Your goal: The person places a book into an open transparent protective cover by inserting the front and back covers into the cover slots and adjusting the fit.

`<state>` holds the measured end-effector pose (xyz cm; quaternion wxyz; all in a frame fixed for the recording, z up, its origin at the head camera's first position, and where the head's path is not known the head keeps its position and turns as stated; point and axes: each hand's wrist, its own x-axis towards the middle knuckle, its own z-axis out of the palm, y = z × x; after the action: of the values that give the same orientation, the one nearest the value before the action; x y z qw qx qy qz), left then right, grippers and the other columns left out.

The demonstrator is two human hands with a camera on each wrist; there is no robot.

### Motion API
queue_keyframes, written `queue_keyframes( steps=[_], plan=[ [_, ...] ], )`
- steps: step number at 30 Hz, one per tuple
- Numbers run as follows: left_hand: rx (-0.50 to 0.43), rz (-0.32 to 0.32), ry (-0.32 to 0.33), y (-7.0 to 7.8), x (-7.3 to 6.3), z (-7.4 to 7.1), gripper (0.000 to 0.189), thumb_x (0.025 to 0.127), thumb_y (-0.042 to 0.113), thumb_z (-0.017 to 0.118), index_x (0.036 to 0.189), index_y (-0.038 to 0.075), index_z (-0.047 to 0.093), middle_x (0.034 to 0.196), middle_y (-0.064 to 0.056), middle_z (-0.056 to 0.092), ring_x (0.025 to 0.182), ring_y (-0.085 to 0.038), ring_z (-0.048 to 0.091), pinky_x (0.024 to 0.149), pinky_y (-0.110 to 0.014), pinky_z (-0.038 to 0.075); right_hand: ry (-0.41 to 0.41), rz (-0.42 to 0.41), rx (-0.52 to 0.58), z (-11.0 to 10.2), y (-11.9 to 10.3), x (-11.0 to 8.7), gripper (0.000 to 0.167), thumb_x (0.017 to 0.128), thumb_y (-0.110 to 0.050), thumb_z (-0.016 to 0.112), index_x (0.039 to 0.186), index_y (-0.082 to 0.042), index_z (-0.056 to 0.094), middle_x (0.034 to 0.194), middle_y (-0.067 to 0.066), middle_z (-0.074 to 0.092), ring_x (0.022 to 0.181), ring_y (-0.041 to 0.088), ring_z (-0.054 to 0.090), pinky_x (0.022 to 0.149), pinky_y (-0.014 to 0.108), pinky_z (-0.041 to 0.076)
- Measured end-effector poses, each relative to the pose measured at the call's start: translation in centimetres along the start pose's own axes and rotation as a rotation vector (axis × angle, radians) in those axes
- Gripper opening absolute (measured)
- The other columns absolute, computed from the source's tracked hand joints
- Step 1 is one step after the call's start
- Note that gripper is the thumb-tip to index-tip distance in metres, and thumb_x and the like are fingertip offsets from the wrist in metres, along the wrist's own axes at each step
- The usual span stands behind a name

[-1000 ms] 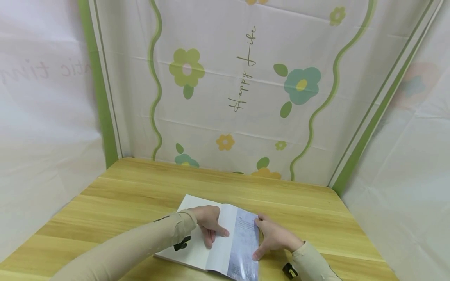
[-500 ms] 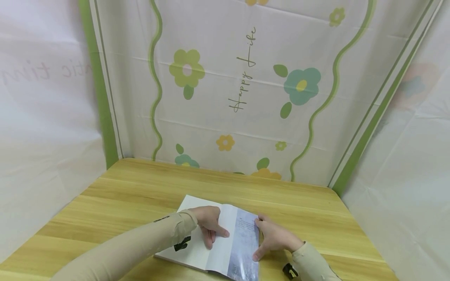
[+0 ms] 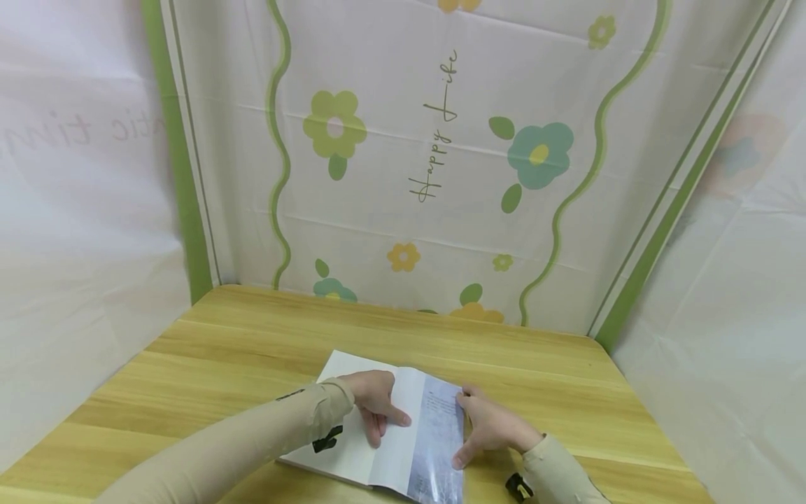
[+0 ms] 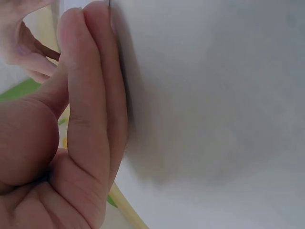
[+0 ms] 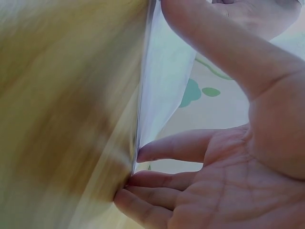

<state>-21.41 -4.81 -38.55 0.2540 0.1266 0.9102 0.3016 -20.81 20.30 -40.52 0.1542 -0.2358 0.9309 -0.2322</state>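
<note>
A book [image 3: 346, 460] lies on the wooden table, its left side a plain white page. A raised white strip [image 3: 398, 448] runs down its middle, and to the right is a glossy pale-blue panel [image 3: 436, 434] with small print. My left hand [image 3: 378, 400] presses on the white part, thumb stretched to the right; in the left wrist view its fingers [image 4: 88, 105] lie straight against the page. At the panel's right edge, my right hand [image 3: 494, 423] rests with thumb and fingers spread apart. In the right wrist view, fingertips [image 5: 147, 153] touch the thin edge.
The wooden table [image 3: 252, 329] extends around the book on all sides. Behind it hangs a white curtain [image 3: 390, 175] printed with flowers and lettering; further white sheets flank the left and right. Black straps [image 3: 519, 486] are worn at the wrists.
</note>
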Motion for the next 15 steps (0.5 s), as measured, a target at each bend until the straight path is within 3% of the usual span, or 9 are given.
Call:
queue_keyframes(
  steps=[7, 15],
  plan=[
    [0.014, 0.009, 0.033, 0.24, 0.33, 0.28, 0.041, 0.083, 0.029, 0.081, 0.081, -0.002, 0.054, 0.054, -0.008, 0.064, 0.044, -0.020, 0.065, 0.068, -0.020, 0.056, 0.021, 0.024, 0.006, 0.07, 0.06, 0.22, 0.119, 0.048, -0.032, 0.096, 0.137, 0.020, 0.038, 0.148, 0.040, 0.022, 0.131, 0.055, 0.033, 0.107, 0.061, 0.030],
    [0.008, 0.050, 0.058, -0.59, 0.17, 0.40, 0.042, 0.084, 0.032, 0.080, 0.064, 0.000, 0.062, 0.051, -0.006, 0.063, 0.043, -0.016, 0.064, 0.070, -0.017, 0.054, 0.089, 0.099, 0.044, 0.60, 0.25, -0.03, 0.135, 0.043, -0.037, 0.097, 0.142, 0.022, 0.025, 0.151, 0.040, 0.016, 0.134, 0.055, 0.027, 0.108, 0.061, 0.027]
  ],
)
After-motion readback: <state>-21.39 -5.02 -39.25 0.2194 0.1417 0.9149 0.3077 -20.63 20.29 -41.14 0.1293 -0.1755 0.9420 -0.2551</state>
